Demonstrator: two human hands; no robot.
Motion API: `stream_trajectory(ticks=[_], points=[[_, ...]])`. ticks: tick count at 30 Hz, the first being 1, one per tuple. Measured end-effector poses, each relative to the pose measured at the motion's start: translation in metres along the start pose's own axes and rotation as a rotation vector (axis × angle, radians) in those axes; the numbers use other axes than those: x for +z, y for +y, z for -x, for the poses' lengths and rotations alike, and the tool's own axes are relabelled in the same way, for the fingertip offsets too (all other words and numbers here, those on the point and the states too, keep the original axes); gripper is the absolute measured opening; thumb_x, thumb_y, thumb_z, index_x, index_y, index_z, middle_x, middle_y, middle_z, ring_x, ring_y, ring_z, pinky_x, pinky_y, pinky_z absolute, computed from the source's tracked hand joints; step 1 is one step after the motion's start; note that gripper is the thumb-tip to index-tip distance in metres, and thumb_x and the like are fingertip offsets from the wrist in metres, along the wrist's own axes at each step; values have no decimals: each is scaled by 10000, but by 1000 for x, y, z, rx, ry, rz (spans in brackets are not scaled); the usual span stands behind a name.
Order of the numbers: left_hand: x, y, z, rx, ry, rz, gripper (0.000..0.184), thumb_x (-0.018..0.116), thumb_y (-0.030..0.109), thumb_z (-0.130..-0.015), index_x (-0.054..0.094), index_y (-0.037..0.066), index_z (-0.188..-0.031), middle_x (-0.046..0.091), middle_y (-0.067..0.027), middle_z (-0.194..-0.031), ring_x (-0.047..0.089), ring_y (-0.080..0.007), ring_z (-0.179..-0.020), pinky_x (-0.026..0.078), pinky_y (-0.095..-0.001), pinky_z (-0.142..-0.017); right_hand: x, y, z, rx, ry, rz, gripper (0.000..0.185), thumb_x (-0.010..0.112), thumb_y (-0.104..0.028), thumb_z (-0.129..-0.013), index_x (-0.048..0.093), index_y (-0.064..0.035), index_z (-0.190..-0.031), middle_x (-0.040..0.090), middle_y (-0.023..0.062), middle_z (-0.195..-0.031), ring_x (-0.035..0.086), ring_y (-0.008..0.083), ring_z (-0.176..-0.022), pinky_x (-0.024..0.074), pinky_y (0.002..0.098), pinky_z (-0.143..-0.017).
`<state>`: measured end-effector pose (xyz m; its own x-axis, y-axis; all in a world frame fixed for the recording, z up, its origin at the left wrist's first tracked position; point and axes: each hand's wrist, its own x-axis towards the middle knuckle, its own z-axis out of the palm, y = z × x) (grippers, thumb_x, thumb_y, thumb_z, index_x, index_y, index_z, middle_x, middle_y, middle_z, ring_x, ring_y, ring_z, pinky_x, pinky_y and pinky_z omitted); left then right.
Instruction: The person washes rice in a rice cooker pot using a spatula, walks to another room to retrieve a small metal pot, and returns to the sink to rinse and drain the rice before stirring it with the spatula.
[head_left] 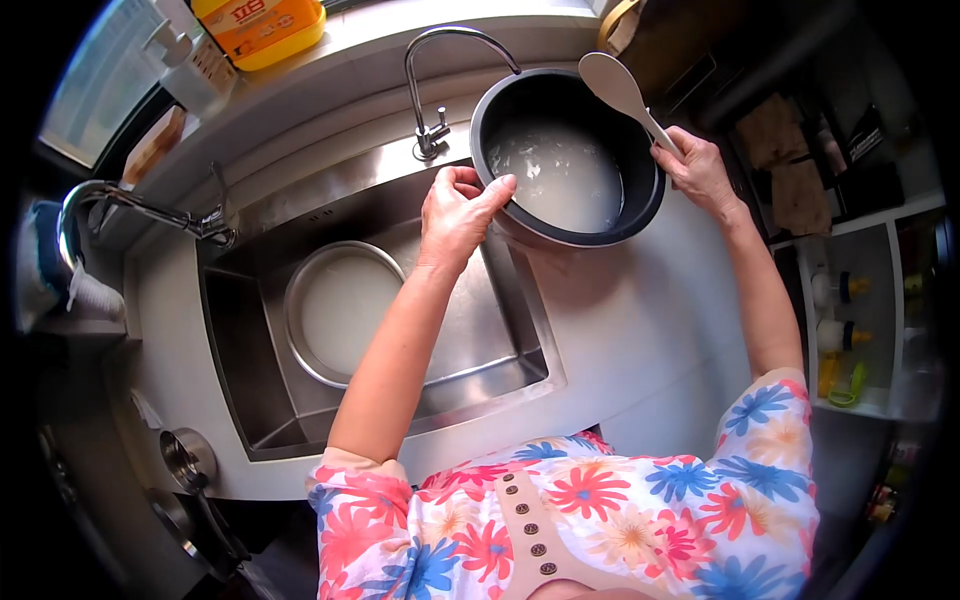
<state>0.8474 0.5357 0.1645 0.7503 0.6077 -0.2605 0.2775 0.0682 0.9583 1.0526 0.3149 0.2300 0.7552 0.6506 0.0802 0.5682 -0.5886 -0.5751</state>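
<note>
My left hand (462,212) grips the near left rim of a dark round pot (640,185), thumb on the inside edge. Cloudy whitish liquid (560,175) lies in the pot, which is beside the right edge of the sink under the thin faucet's spout. A pale rice paddle (612,84) is in my right hand (692,168), its blade up over the pot's far right rim. That hand is also at the pot's right side; whether it grips the rim is hard to tell. In the sink sits a round metal bowl (345,312) with cloudy liquid.
The steel sink (480,385) is set in a light counter (650,320). A thin curved faucet (412,85) stands behind it, a larger faucet (140,205) at the left. A soap bottle (190,70) and a yellow container (265,30) are on the sill. Shelves (860,330) stand at the right.
</note>
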Motion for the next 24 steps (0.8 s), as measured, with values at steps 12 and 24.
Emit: stream_trajectory(ticks=[12, 24], points=[[-11, -20, 10, 52, -17, 140, 263, 677, 229, -779, 540, 33, -886, 573, -24, -656, 506, -70, -489, 410, -213, -414, 7, -21, 10, 19, 12, -252, 273, 664, -156, -794, 537, -4, -983, 542, -1, -599, 508, 63, -479, 427, 213, -431], [-30, -37, 25, 122, -98, 531, 440, 572, 69, -831, 443, -1, -1245, 541, 3, -610, 473, -55, -411, 416, -193, -373, 25, -40, 35, -7, -90, -749, 228, 655, -145, -813, 575, -27, -991, 572, -12, -644, 472, 33, -430, 381, 159, -375]])
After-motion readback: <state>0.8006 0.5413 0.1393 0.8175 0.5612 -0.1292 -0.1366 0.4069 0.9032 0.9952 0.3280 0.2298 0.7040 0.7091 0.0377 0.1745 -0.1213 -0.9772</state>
